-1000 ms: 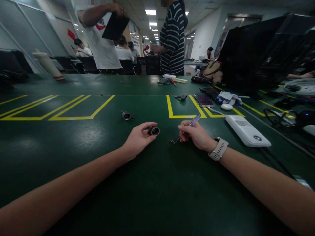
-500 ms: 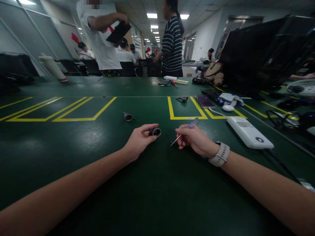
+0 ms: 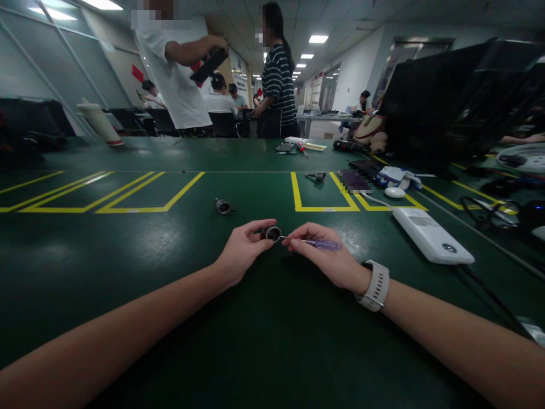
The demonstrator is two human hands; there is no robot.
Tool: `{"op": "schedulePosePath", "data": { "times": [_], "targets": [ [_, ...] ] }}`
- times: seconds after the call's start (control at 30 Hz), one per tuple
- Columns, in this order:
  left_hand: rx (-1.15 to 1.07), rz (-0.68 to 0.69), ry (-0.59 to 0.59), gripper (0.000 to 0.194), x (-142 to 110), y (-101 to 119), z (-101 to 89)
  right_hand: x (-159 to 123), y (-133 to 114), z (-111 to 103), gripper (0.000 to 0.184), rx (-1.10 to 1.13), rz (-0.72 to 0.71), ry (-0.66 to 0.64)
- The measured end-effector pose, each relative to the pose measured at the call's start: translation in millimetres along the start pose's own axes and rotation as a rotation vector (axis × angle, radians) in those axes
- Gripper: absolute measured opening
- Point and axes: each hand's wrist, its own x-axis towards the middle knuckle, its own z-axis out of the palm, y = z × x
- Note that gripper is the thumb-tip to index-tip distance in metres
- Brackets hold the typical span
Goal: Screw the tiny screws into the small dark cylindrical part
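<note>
Housing of dark grey metal (image 3: pixel 267 231), short and round-mouthed, was pinched between the thumb and fingers of the person's left hand (image 3: pixel 242 250), just above the dark green tabletop (image 3: pixel 272 341), its mouth turned toward the right side. The right hand (image 3: pixel 327 262) grasped a slim screwdriver with a translucent purple handle (image 3: pixel 327 245), pen-fashion, its thin metal shaft reaching the housing's rim. Whether the tip touched the inside, or carried some small piece, was too small to tell. The step in hand seemed to be working that tip at the mouth; the next move called, I judged, for a steady left pinch and a light, well-aimed right hand. Beyond the left hand lay a second dark grey metal housing (image 3: pixel 222 206), with tiny dark pieces (image 3: pixel 232 211) beside it. Farther off, a tapered grey metal part (image 3: pixel 321 176) lay inside a yellow tape outline (image 3: pixel 298 196). Rightward rested a white, rounded plastic box (image 3: pixel 432 234).
</note>
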Motion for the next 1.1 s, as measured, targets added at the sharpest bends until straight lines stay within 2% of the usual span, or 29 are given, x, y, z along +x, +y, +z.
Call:
{"op": "schedulePosePath", "data": {
  "times": [0.1, 0.27, 0.43, 0.67, 1.1],
  "targets": [
    [0.021, 0.022, 0.008, 0.042, 0, -1, -0.6, -1, -1, 4, 0.011, -0.217, -0.079, -0.007],
    [0.036, 0.021, 0.038, 0.034, -1, 2, 1.0, -5, 3, 10, 0.014, -0.424, -0.306, -0.024],
    [0.037, 0.03, 0.088, 0.029, 0, 2, 5.7, -6, 1, 13, 0.015, -0.585, -0.385, -0.068],
    [-0.014, 0.026, 0.128, 0.022, 2, 0, 8.1, -8, 0, 15, 0.016, -0.617, -0.447, -0.071],
    [-0.036, 0.017, 0.111, 0.02, 2, 1, 8.0, -7, 0, 17, 0.016, -0.576, -0.41, -0.064]
  ]
}}
